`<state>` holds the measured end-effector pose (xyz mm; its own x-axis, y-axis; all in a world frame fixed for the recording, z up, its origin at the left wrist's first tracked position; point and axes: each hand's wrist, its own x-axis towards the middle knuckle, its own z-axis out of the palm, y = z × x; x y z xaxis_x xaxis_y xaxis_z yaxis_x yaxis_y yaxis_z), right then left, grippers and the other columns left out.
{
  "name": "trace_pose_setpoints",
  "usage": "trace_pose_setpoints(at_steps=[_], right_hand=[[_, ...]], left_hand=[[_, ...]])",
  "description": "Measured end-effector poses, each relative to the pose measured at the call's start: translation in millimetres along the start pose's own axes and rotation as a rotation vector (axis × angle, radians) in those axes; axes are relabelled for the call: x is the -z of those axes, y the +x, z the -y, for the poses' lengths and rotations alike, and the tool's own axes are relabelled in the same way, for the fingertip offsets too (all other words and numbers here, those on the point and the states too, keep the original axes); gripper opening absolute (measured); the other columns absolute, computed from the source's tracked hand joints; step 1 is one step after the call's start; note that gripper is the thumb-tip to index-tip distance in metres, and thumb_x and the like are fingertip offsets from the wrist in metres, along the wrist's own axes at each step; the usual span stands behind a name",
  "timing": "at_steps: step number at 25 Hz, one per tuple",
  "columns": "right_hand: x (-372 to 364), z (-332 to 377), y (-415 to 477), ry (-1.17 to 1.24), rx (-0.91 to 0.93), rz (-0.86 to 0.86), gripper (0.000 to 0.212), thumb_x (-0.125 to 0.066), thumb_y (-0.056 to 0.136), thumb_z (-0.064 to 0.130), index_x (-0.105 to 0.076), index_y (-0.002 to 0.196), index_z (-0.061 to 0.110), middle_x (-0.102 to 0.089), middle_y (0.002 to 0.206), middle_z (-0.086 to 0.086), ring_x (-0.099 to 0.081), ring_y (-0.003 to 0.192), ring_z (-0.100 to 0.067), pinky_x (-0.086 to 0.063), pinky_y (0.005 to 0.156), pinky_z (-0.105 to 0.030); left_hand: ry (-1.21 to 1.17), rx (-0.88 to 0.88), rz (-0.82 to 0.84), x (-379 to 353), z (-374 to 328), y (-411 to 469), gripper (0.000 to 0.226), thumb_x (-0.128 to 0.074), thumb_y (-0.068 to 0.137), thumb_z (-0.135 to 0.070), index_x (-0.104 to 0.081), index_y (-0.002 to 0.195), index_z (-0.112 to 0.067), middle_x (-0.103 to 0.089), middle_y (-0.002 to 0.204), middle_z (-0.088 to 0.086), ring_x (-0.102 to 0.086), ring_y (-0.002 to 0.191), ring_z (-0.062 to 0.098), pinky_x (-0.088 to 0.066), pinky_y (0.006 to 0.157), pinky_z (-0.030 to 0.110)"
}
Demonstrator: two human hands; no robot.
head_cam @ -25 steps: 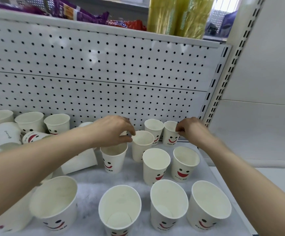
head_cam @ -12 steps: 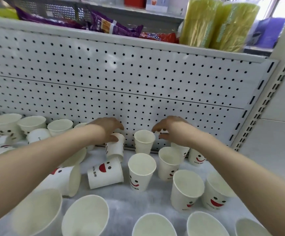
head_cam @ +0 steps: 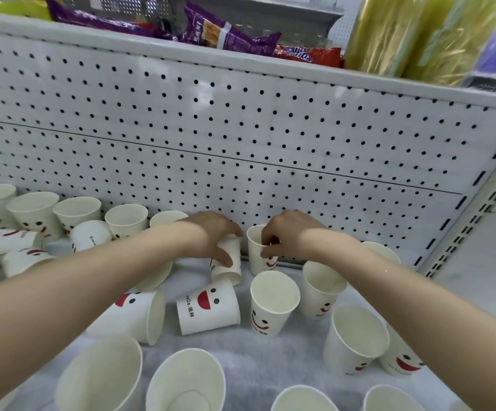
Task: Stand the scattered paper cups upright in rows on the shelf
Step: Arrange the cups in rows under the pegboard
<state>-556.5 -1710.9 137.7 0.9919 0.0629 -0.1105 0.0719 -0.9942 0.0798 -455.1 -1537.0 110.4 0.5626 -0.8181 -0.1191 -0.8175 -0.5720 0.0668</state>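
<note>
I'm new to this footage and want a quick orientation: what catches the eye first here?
Both hands are at the back of the shelf by the pegboard: the left hand grips a cup, and the right hand pinches the rim of an upright cup. Just in front, a toppled cup with a red smile lies on its side. Purple snack bags sit overhead.
</note>
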Motion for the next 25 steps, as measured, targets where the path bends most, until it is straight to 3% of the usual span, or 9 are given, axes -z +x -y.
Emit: trace_pose_setpoints(at_steps=[3, 6, 9, 14, 18, 20, 23, 25], right_hand=[[5.6, -5.9, -10.0, -0.020, 0.016, 0.101, 0.024, -0.067, 0.086, 0.021, -0.067, 0.110, 0.025, -0.062, 0.104, 0.003, -0.055, 0.092, -0.016, -0.046, 0.075, -0.026], [3.0, -14.5, -16.4, -0.127, -0.029, 0.075, 0.008, -0.060, 0.087, 0.008, -0.065, 0.090, 0.014, -0.059, 0.099, -0.008, -0.055, 0.082, -0.026, -0.041, 0.066, -0.028], [1.0, -13.2, -19.5, -0.064, -0.061, 0.025, 0.010, -0.063, 0.089, 0.020, -0.069, 0.095, 0.014, -0.064, 0.096, -0.007, -0.060, 0.090, -0.026, -0.045, 0.070, -0.032], [-8.2, -5.1, -18.4, -0.061, -0.032, -0.042, 0.020, -0.065, 0.087, 0.029, -0.056, 0.072, 0.018, -0.060, 0.075, -0.003, -0.053, 0.072, -0.023, -0.038, 0.059, -0.031], [-5.5, -5.3, -17.9, -0.006, -0.038, -0.075, 0.014, -0.066, 0.087, 0.034, -0.068, 0.088, 0.020, -0.067, 0.085, 0.000, -0.058, 0.078, -0.022, -0.041, 0.062, -0.029], [-3.5, -7.0, -20.7, 0.030, -0.042, -0.096, 0.019, -0.066, 0.086, 0.037, -0.069, 0.101, 0.024, -0.068, 0.093, 0.004, -0.058, 0.086, -0.019, -0.043, 0.067, -0.029], [-2.4, -10.2, -28.4, 0.073, -0.053, -0.142, 0.029, -0.068, 0.085, 0.040, -0.066, 0.111, 0.028, -0.065, 0.100, 0.008, -0.056, 0.094, -0.015, -0.047, 0.075, -0.030], [-1.6, -12.1, -34.1, 0.080, -0.046, -0.167, 0.028, -0.069, 0.085, 0.038, -0.066, 0.111, 0.027, -0.065, 0.101, 0.008, -0.054, 0.095, -0.013, -0.048, 0.078, -0.030]], left_hand=[[-0.073, 0.023, -0.037, 4.1, 1.0, -0.4, 0.060, -0.074, 0.079, -0.033, -0.049, 0.133, -0.033, -0.057, 0.128, -0.006, -0.054, 0.112, 0.019, -0.044, 0.093, 0.031], [-0.193, 0.026, -0.144, 13.5, -1.8, -7.1, 0.044, -0.070, 0.082, -0.019, -0.058, 0.123, -0.029, -0.063, 0.109, -0.008, -0.058, 0.098, 0.013, -0.045, 0.083, 0.025], [-0.175, -0.026, -0.261, 15.2, -6.7, -13.2, 0.025, -0.068, 0.083, -0.017, -0.068, 0.106, -0.028, -0.066, 0.096, -0.009, -0.055, 0.085, 0.008, -0.041, 0.072, 0.022], [0.035, -0.045, -0.206, 0.6, -11.8, -11.2, 0.013, -0.067, 0.084, -0.024, -0.067, 0.097, -0.027, -0.062, 0.092, -0.008, -0.057, 0.085, 0.017, -0.046, 0.071, 0.029], [0.015, -0.033, -0.229, -2.6, -10.0, -15.4, 0.008, -0.066, 0.085, -0.024, -0.066, 0.092, -0.026, -0.063, 0.087, -0.006, -0.057, 0.083, 0.018, -0.045, 0.069, 0.030], [0.031, -0.023, -0.227, -0.8, -8.4, -16.7, 0.009, -0.064, 0.085, -0.018, -0.066, 0.092, -0.023, -0.063, 0.087, -0.003, -0.057, 0.083, 0.020, -0.046, 0.070, 0.030], [0.123, -0.009, -0.152, -2.2, -3.5, -17.5, 0.032, -0.057, 0.081, -0.006, -0.065, 0.103, -0.028, -0.063, 0.099, -0.002, -0.059, 0.090, 0.023, -0.051, 0.077, 0.033], [0.104, -0.014, -0.119, -4.7, -4.6, -18.0, 0.035, -0.057, 0.079, -0.015, -0.063, 0.109, -0.032, -0.063, 0.104, -0.004, -0.059, 0.093, 0.022, -0.053, 0.079, 0.036]])
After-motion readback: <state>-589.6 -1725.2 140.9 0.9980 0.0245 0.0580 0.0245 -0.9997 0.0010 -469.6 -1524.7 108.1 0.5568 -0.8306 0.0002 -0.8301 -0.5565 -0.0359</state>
